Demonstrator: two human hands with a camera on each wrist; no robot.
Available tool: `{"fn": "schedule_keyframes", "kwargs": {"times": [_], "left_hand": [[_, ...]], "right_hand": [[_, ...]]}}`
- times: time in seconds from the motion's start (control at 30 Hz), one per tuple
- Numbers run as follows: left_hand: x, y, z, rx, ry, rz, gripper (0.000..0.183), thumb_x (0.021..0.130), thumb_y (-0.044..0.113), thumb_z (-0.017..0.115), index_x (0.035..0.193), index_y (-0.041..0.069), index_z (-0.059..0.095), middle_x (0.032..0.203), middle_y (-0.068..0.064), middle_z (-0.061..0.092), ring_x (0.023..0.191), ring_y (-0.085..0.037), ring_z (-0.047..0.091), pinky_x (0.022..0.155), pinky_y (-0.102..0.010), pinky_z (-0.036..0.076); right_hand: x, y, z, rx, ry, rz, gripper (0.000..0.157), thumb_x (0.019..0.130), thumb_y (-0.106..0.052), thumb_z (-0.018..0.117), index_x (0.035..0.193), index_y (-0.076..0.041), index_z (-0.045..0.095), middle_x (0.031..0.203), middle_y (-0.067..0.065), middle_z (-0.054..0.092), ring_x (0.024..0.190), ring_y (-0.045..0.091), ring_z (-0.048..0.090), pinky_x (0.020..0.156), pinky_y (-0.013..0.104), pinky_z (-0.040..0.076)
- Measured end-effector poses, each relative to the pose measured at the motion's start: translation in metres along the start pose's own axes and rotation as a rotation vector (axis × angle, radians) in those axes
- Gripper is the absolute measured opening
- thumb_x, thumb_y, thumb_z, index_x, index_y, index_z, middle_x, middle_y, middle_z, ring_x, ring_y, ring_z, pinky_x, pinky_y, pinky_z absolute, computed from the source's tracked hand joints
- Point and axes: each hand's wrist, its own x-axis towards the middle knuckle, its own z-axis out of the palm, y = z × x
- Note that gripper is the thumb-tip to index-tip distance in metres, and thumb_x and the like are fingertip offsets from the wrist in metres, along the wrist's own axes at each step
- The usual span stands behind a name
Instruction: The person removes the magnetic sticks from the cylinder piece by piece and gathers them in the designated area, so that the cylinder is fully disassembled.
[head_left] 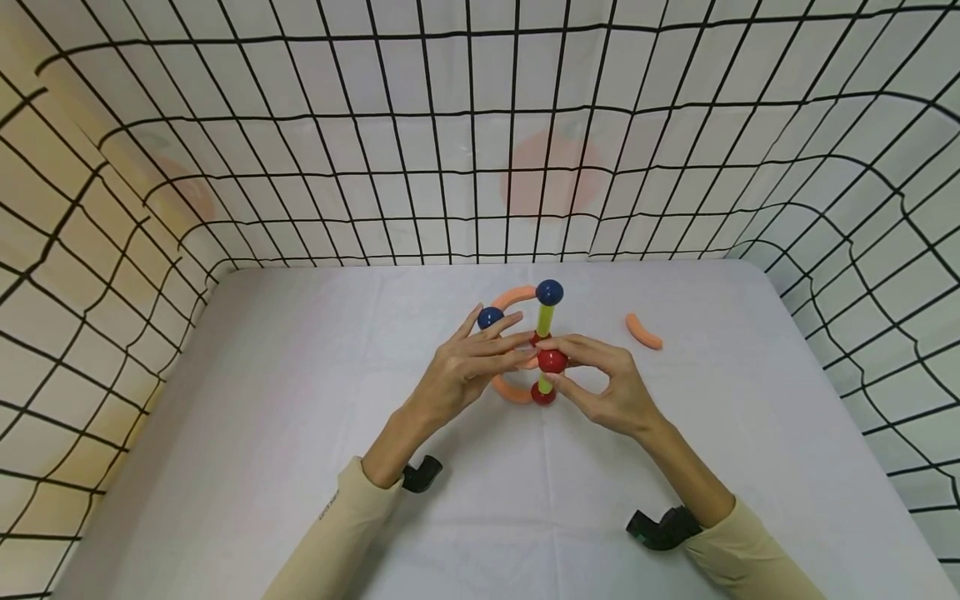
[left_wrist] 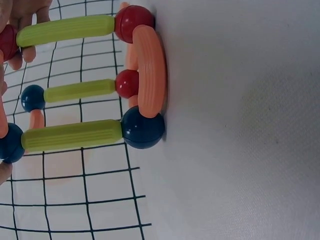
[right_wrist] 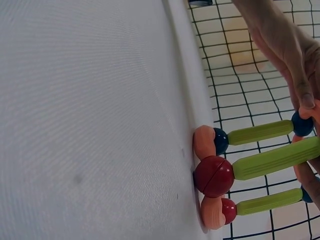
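Note:
A standing frame of red and blue balls, green rods [left_wrist: 72, 135] and orange curved pieces [left_wrist: 151, 72] is between my hands. My right hand [head_left: 606, 379] pinches the red ball [head_left: 552, 360] at the top of the near rod between thumb and fingers. From the left, my left hand [head_left: 459, 364] holds the upper part, its fingers spread over the top beside a blue ball [head_left: 491, 318]. In the right wrist view, its thumb presses near another blue ball [right_wrist: 302, 123]. The frame's lower red ball [right_wrist: 214, 176] rests on the table. Fingers partly hide the upper orange pieces.
One loose orange curved piece [head_left: 643, 332] lies on the white-covered table [head_left: 285, 392] to the right of the frame. Black wire mesh [head_left: 491, 117] encloses the back and sides. Black wrist devices [head_left: 660, 530] sit under both forearms.

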Motion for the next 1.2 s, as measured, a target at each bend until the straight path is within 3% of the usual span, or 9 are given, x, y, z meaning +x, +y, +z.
{"fn": "schedule_keyframes", "kwargs": {"times": [0.27, 0.6, 0.93, 1.2], "left_hand": [[0.0005, -0.0006, 0.0014, 0.017, 0.022, 0.03, 0.036, 0.084, -0.002, 0.079, 0.119, 0.007, 0.078, 0.127, -0.014, 0.074, 0.13, -0.034, 0.065, 0.124, -0.062, 0.031], [-0.0012, -0.0021, 0.002, 0.042, 0.0, 0.02, 0.037, 0.084, -0.002, 0.08, 0.12, 0.008, 0.078, 0.125, -0.012, 0.076, 0.127, -0.029, 0.067, 0.122, -0.065, 0.034], [-0.0019, -0.0015, 0.0017, 0.011, -0.01, 0.008, 0.039, 0.085, -0.003, 0.078, 0.123, 0.008, 0.077, 0.125, -0.012, 0.075, 0.13, -0.03, 0.066, 0.124, -0.062, 0.03], [-0.0023, -0.0052, -0.0043, -0.036, 0.041, 0.005, 0.036, 0.083, -0.004, 0.079, 0.118, 0.006, 0.079, 0.122, -0.014, 0.076, 0.129, -0.032, 0.065, 0.124, -0.063, 0.03]], "right_hand": [[0.0004, 0.0013, -0.0004, 0.001, 0.011, 0.005, 0.052, 0.078, 0.011, 0.081, 0.127, -0.003, 0.072, 0.122, 0.016, 0.075, 0.107, 0.012, 0.072, 0.089, 0.017, 0.059], [0.0002, 0.0045, 0.0005, 0.016, 0.023, -0.023, 0.052, 0.077, 0.012, 0.081, 0.127, 0.0, 0.071, 0.116, 0.016, 0.076, 0.1, 0.01, 0.072, 0.09, 0.016, 0.058], [-0.0005, 0.0039, 0.0003, 0.04, 0.026, -0.016, 0.05, 0.078, 0.012, 0.081, 0.126, 0.0, 0.072, 0.117, 0.016, 0.075, 0.103, 0.01, 0.074, 0.094, 0.019, 0.058], [-0.0009, 0.01, -0.0048, 0.062, 0.079, -0.042, 0.048, 0.076, 0.018, 0.078, 0.121, 0.002, 0.074, 0.11, 0.018, 0.075, 0.101, 0.004, 0.071, 0.088, 0.017, 0.06]]}}
